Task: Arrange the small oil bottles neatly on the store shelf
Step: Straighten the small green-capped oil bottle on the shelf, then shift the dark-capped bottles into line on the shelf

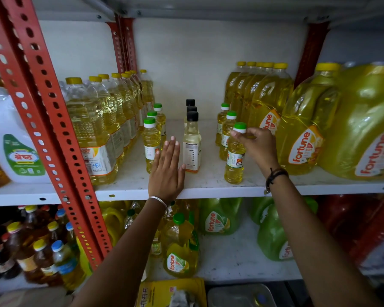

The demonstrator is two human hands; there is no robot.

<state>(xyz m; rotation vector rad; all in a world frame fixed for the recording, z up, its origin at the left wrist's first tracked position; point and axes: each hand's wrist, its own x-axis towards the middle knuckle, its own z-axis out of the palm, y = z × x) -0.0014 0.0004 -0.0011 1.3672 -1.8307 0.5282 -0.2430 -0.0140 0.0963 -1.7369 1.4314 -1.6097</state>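
On the white shelf (208, 185) the small oil bottles stood in three short rows running front to back, with open shelf between them. The left row (151, 142) had three yellow bottles with green-and-white caps, set just beside a line of taller yellow-capped bottles (93, 129). The middle row (192, 140) had three paler bottles with black caps, upright and close behind one another. The right row had three more green-capped bottles, near the big jugs (297, 134) with orange labels.

The left hand (167, 171) lay flat and released on the shelf, fingers (172, 149) straight and together, pointing toward the back. It sat in the gap between the left row and the middle row, its thumb just beside the base of the front black-capped bottle; whether they touched could not be told. A silver bangle (157, 201) circled that wrist.

The right hand (256, 145) was clenched around the neck of the front bottle (235, 160) of the right row, the fingers pinching just under its green cap. That bottle stood upright near the shelf's front edge, its base on the shelf. A dark band (275, 175) circled the right wrist.

Below, a lower shelf (231, 258) held more jugs and bottles, and a red slotted post (53, 138) crossed the left side.
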